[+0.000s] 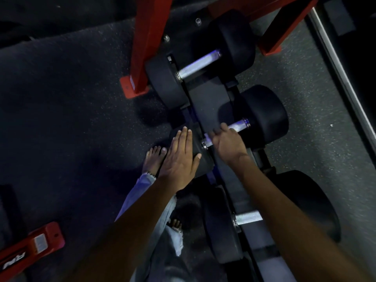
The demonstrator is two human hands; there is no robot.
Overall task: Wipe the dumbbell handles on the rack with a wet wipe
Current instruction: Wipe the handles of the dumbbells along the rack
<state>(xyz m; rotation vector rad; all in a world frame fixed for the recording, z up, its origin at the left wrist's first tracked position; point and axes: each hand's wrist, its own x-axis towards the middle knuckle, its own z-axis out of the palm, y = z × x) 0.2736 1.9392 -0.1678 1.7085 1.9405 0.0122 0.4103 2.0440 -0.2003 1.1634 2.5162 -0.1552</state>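
At the far left I see a red frame foot (33, 246) lying on the dark rubber floor (67, 110). Moving right, a bare foot (153, 159) and frayed light jeans (142, 192) stand just beside the rack (207, 102). My left hand (180, 159) lies flat, fingers stretched out and holding nothing, palm down on the near black head (195, 151) of the middle dumbbell. Next to it, my right hand (227, 144) is curled over that dumbbell's metal handle (239, 126), the grip closed around the bar; a pale scrap (206, 137) shows at the thumb side, but I cannot tell for sure that it is the wet wipe. The handle's bare far end runs into the far head (264, 117). Above, a second dumbbell handle (198, 65) sits uncovered between its two heads, beside a red upright (146, 43). Below, a third handle (247, 217) shows partly behind my right forearm. Farther right, the floor turns lighter grey (317, 110), with a pale strip (341, 72) along the edge.
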